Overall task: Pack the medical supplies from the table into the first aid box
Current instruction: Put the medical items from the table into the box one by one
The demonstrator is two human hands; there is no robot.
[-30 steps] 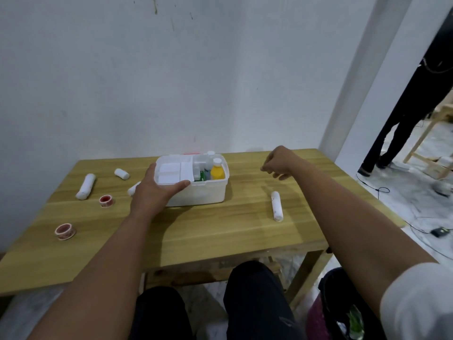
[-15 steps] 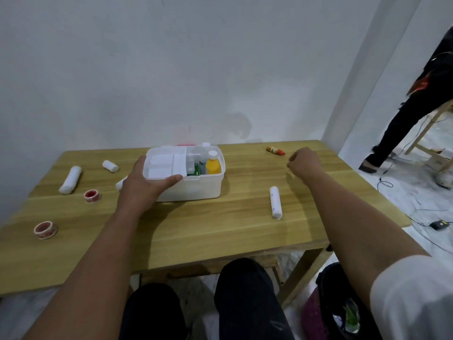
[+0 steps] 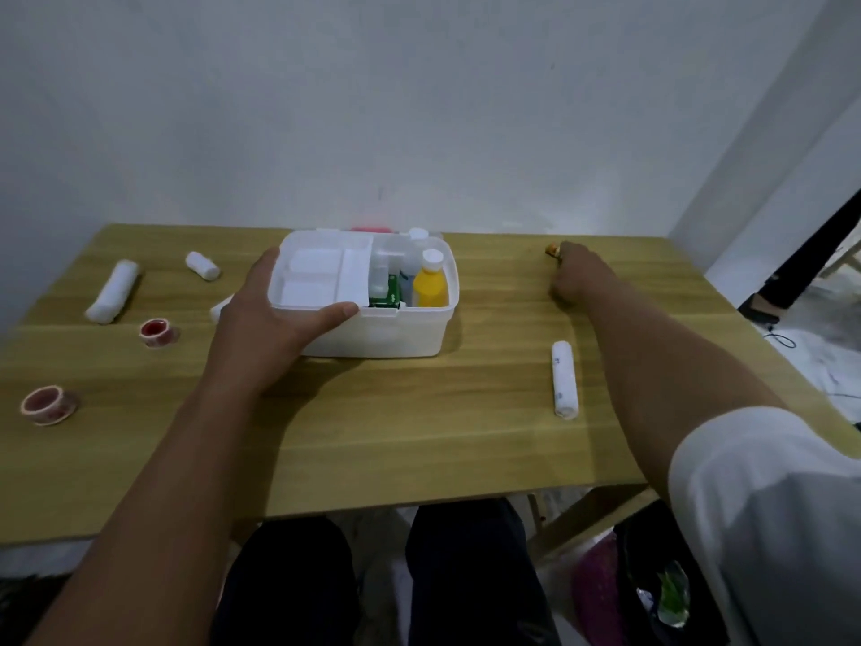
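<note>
Our left hand (image 3: 275, 328) grips the first aid box (image 3: 372, 328); our right hand (image 3: 575, 277), grip hidden, could nudge the small tube (image 3: 553, 249) at two o'clock off the surface (image 3: 419, 435).

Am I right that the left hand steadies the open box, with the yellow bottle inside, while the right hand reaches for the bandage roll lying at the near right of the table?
Not quite. In the head view, the right hand is far beyond the bandage roll, reaching a small orange item at the table's far edge. The rest holds: the left hand steadies the open box, the yellow bottle inside.
</note>
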